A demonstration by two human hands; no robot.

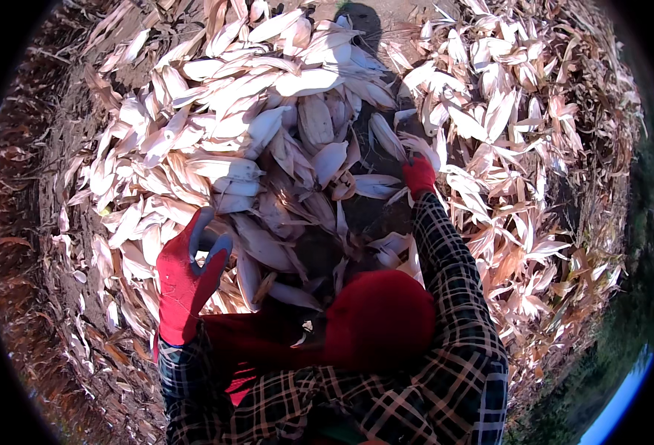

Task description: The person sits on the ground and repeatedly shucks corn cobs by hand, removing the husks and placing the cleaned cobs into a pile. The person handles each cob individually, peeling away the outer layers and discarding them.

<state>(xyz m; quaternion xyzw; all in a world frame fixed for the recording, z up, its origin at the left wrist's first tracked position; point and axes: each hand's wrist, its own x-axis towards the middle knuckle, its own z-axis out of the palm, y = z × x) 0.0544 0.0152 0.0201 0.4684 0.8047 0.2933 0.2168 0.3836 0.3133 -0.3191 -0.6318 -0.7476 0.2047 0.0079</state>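
My left hand [193,272], in a red glove with a grey palm, is raised at the left above the corn pile. Its thumb and fingers are apart with nothing between them. My right hand [419,172], also in a red glove, reaches forward to the right of the pile. Its fingers are around the end of an ear of corn in its dry husk [387,137]. A large heap of husked-over ears [221,161] spreads in front of me and to the left. One more ear [377,186] lies just left of my right hand.
Loose dry corn husks [494,128] lie in a thick band on the right. Bare soil [410,25] shows at the top, with a shadow on it. Dry stalks [15,239] stand or lie along the far left. My knees in red cloth [380,320] are close below the heap.
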